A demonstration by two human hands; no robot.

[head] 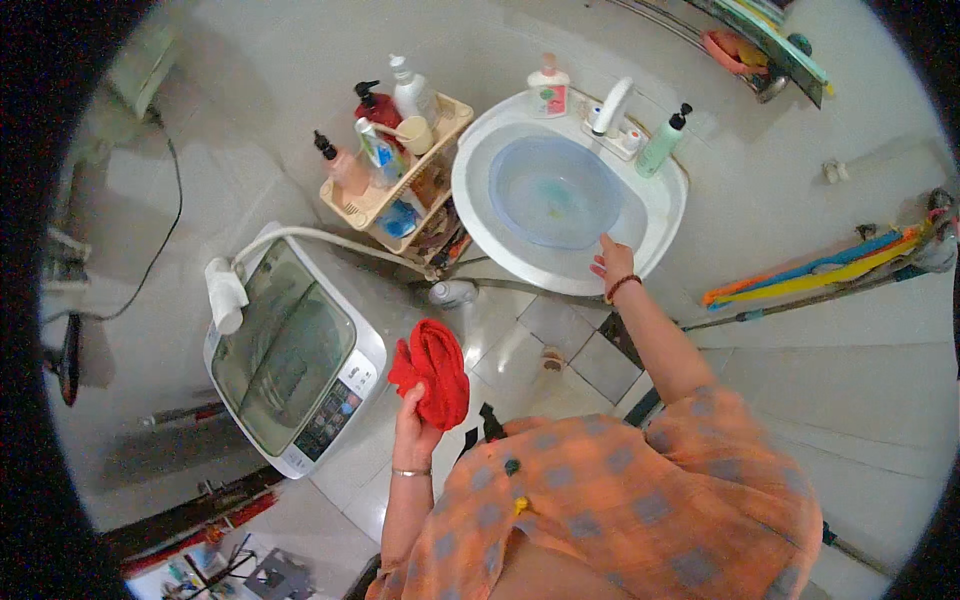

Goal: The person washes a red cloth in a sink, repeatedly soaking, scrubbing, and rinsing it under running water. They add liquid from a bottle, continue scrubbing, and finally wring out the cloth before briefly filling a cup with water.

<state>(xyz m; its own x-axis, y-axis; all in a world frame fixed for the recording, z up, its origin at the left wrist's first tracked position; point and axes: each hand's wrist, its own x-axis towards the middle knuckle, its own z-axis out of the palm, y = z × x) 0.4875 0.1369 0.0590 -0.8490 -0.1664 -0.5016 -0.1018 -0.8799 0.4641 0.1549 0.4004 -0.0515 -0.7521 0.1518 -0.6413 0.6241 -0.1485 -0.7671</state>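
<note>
My left hand (417,433) grips a folded red cloth (437,375), which looks like a towel, in front of my body beside the washing machine. My right hand (616,262) reaches over the front rim of the white washbasin (517,262). Its fingers are apart and hold nothing that I can see. One fingertip is close to the edge of a translucent blue plastic tub (547,195) sitting in the washbasin; whether it touches cannot be told. The tub seems to hold water. Behind it stands a white faucet (615,105).
A hand soap bottle (549,90) and a green pump bottle (664,142) stand on the washbasin's rim. To the left are a beige shelf rack (360,217) with several bottles and a top-loading washing machine (285,345). A bottle (452,292) stands on the tiled floor (510,360).
</note>
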